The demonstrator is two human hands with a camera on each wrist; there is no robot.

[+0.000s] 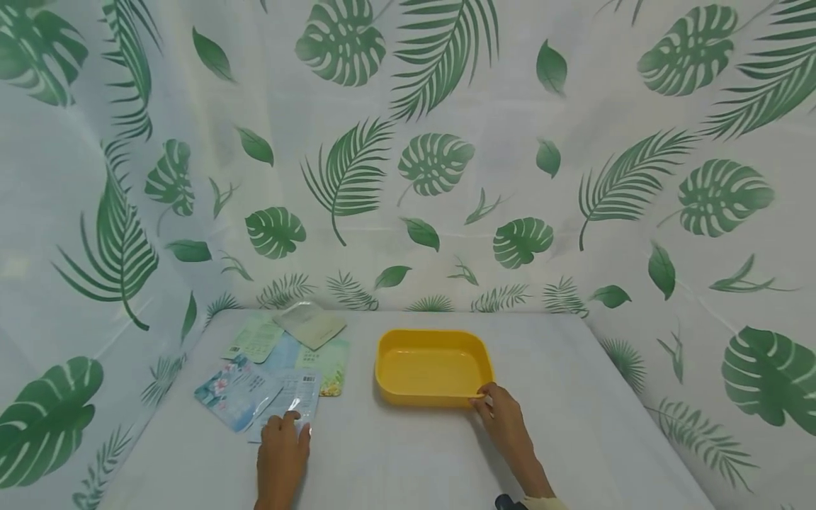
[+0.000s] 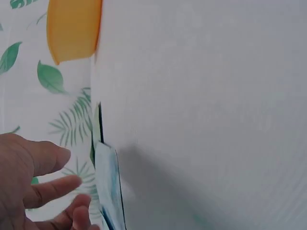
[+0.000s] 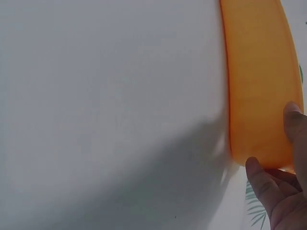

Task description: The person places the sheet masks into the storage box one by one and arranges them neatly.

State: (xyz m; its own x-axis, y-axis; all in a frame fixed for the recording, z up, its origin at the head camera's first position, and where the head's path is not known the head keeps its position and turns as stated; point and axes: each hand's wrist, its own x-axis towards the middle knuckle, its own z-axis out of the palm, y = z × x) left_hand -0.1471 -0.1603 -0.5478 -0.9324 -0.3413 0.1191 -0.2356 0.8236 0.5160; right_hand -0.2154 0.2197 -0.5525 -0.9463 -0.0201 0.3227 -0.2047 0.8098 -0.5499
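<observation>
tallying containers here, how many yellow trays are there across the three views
1. The yellow tray sits on the white table, right of the packets, its near right corner held by the right hand. Both wrist views show the same tray.

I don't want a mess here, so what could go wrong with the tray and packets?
The right hand grips the yellow tray at one corner, so the tray might swivel or tip if lifted. The packets near the left hand overlap, so picking up one could drag others along.

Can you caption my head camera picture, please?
Right hand grips a yellow tray by its corner; left hand near packets.
</observation>
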